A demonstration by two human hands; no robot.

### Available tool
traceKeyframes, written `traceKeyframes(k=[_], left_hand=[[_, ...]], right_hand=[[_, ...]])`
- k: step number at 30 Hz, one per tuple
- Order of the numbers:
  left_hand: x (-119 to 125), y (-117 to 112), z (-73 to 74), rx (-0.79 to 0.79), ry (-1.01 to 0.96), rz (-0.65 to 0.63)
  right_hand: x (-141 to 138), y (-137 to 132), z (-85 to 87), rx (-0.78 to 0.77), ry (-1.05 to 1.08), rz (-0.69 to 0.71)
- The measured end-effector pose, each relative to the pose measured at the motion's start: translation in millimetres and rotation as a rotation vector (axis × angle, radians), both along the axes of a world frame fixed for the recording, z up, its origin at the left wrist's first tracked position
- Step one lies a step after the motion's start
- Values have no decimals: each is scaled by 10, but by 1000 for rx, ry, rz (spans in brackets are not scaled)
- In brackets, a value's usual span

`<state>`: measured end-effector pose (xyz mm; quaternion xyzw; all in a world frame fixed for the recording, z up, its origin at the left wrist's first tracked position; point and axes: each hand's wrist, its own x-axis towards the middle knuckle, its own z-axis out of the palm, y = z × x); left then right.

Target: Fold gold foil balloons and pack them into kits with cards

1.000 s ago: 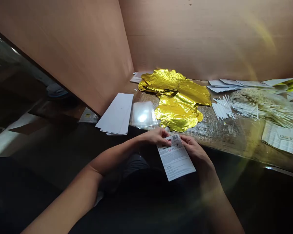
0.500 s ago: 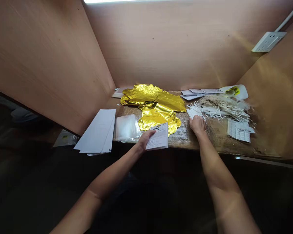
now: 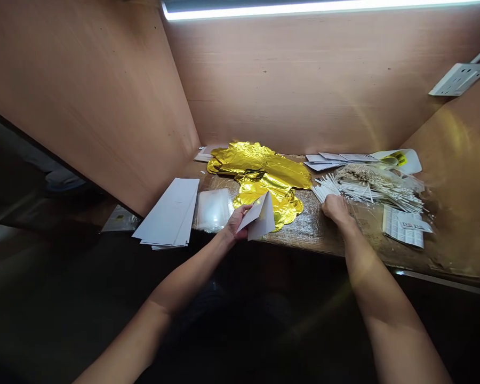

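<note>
Desk [image 3: 316, 230] is boxed in by wooden panels [image 3: 104, 106] at frame left, back and right; only its near edge, across mid-frame, is open. A bare strip lies between the gold foil [image 3: 266, 173] at centre and the white sticks [image 3: 364, 188] at right.

Left hand [image 3: 234, 221] pinches a folded card [image 3: 261, 216] at the near edge, centre frame, in front of the foil. The card is white, creased into a tent shape, with its flaps apart.

Right hand [image 3: 335, 207] rests at the sticks' near end; I cannot tell whether it grips any.

Card stack [image 3: 170, 213] and clear bags [image 3: 214, 209] lie left of centre.
</note>
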<state>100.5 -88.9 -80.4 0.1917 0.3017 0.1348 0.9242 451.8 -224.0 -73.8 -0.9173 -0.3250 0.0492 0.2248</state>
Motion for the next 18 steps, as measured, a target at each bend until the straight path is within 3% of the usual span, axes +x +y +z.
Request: traceKeyframes(k=[3,6,8,12,14,18], left_hand=[[-7,20,27,-6,17,13],[-11,36,25,3,29,67],[-4,37,7,22,23,118],[44,-12,-41,84,13,182],[69,-64,-57,142,40,202],[60,-211,-97,292,98,253]], right_hand=[[-56,-55,57,-9,4,-51],[-303,-128,109,46,45,-26],[-627,-177,140,139,155,85],[-1459,-224,209,411,575,434],[-1774,-209,226,430,587,495],[-2025,-203,109,496,468,359]])
